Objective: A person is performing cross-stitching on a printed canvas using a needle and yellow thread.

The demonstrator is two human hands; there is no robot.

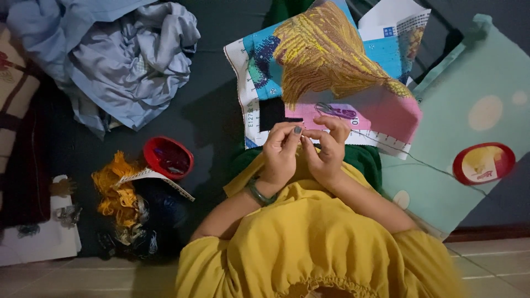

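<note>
Yellow sleeves, hands [305, 148] pinched together, grasp unclear, embroidery canvas [331, 72] just beyond.

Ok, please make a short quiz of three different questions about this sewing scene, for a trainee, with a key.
1. True or false: the left hand and the right hand meet with their fingers pinched close together in front of the embroidery cloth.
2. Which colour is the small round container beside the bundle of yellow threads? A) red B) white C) green
3. Fill in: the left wrist wears a dark green ____.

Key: 1 true; 2 A; 3 bracelet.
</note>
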